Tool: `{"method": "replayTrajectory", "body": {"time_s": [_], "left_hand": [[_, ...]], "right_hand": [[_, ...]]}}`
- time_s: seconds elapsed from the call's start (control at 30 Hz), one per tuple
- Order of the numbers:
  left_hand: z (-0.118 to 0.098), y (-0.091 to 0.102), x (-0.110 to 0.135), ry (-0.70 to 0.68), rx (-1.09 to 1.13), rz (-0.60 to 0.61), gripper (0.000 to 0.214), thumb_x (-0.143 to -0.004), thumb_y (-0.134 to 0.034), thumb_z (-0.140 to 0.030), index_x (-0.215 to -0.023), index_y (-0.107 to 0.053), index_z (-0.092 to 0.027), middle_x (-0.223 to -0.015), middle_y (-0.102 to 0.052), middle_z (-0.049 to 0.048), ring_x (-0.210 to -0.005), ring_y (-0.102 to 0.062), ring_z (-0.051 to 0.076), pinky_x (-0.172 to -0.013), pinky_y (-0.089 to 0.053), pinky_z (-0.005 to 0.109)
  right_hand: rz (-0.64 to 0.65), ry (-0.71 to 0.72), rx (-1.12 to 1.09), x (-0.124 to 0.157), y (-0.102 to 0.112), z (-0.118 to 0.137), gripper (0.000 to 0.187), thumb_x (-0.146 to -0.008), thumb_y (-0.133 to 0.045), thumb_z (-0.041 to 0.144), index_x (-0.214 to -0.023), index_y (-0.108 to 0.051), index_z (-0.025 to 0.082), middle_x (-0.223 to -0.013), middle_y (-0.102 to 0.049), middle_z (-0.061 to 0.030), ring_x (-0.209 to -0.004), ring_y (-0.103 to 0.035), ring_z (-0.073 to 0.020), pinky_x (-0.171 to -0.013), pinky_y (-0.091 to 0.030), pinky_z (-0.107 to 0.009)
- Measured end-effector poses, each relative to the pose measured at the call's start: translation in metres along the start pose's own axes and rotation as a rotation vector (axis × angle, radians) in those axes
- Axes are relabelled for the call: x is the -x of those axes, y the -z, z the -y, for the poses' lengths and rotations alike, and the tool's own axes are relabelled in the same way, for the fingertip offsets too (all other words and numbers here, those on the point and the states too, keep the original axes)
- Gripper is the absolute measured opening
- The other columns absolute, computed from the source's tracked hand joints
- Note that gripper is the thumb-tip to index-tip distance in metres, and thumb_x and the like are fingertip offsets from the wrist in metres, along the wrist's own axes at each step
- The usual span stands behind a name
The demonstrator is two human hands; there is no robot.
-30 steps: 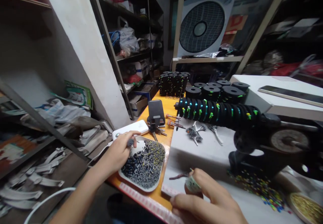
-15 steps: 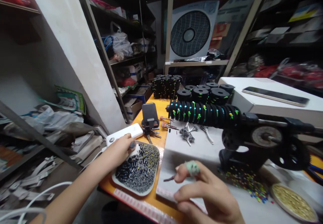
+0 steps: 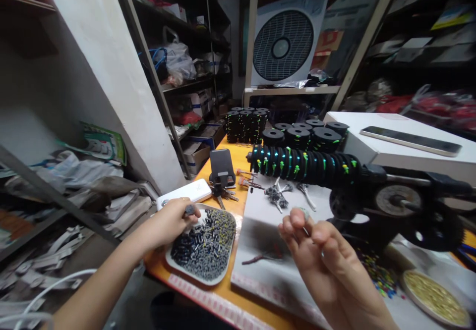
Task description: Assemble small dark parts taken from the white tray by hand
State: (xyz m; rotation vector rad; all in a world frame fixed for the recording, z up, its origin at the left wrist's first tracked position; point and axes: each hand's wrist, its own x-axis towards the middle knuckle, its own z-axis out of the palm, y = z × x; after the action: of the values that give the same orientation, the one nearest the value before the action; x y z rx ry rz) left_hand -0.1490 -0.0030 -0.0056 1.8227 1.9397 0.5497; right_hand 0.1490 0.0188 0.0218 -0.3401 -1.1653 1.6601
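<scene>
My left hand (image 3: 173, 222) is at the upper left rim of a white tray (image 3: 169, 265) of small dark cylindrical pieces (image 3: 203, 250), some yellowish. Its fingers curl inward, with a dark grey wrap or lump at one fingertip; what they hold is hidden. My right hand (image 3: 327, 265) is raised over the white board (image 3: 256, 231), palm turned up. Thumb and fingertips come together around something too small to name, and a greenish wrap shows on one finger. Beneath lies a thin dark-red tool (image 3: 256, 259). Behind, a black ribbed roller (image 3: 301, 164) carries green and yellow knotted bits.
Black spools (image 3: 297, 134) stand at the back. Keys (image 3: 223, 193), a phone stand (image 3: 222, 166) and a white device (image 3: 186, 191) lie beyond the tray. Right are a black geared machine (image 3: 394, 201), coloured beads (image 3: 383, 275) and a dish of gold pieces (image 3: 433, 295).
My right hand has risen, moved right and turned palm up, its fingers drawing together; the dark-red tool is now more exposed. My left hand has shifted slightly left at the tray.
</scene>
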Motion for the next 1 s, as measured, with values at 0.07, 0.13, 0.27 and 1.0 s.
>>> {"method": "replayTrajectory", "body": {"time_s": [0.07,0.13,0.27,1.0], "left_hand": [[-0.001,0.004,0.001,0.036,0.003,0.036,0.013,-0.089,-0.060,-0.018,-0.091,-0.071,-0.012,-0.092,-0.071,0.0067,-0.086,-0.066,0.019,-0.079,-0.050,0.033],[-0.003,0.004,0.000,0.040,-0.005,0.081,0.012,-0.088,-0.062,-0.020,-0.088,-0.071,-0.013,-0.087,-0.071,0.0052,-0.082,-0.066,0.018,-0.078,-0.050,0.034],[-0.008,-0.001,-0.002,-0.009,-0.055,0.119,0.008,-0.086,-0.062,-0.016,-0.080,-0.068,-0.013,-0.079,-0.069,0.0017,-0.074,-0.064,0.016,-0.075,-0.049,0.033],[-0.044,-0.015,0.040,0.041,0.254,-0.250,0.029,-0.091,-0.055,-0.040,-0.102,-0.066,-0.016,-0.065,-0.055,-0.0004,-0.059,-0.050,0.015,-0.056,-0.038,0.027]], "right_hand": [[0.015,-0.008,0.022,0.001,0.000,-0.001,0.014,-0.083,-0.077,0.040,-0.081,-0.072,0.027,-0.098,-0.063,0.0006,-0.095,-0.065,-0.0089,-0.093,-0.052,-0.019],[0.024,-0.013,0.037,0.003,0.000,-0.003,0.012,-0.084,-0.076,0.039,-0.082,-0.072,0.027,-0.096,-0.062,-0.0003,-0.093,-0.064,-0.0093,-0.090,-0.052,-0.019],[0.041,-0.032,0.074,0.005,0.000,-0.005,0.011,-0.085,-0.075,0.038,-0.083,-0.072,0.027,-0.094,-0.062,-0.0006,-0.093,-0.062,-0.0084,-0.090,-0.051,-0.016],[0.084,0.210,0.847,0.013,-0.011,-0.003,0.014,-0.095,-0.061,0.026,-0.083,-0.066,0.019,-0.077,-0.062,-0.0022,-0.072,-0.060,-0.0118,-0.064,-0.047,-0.020]]}}
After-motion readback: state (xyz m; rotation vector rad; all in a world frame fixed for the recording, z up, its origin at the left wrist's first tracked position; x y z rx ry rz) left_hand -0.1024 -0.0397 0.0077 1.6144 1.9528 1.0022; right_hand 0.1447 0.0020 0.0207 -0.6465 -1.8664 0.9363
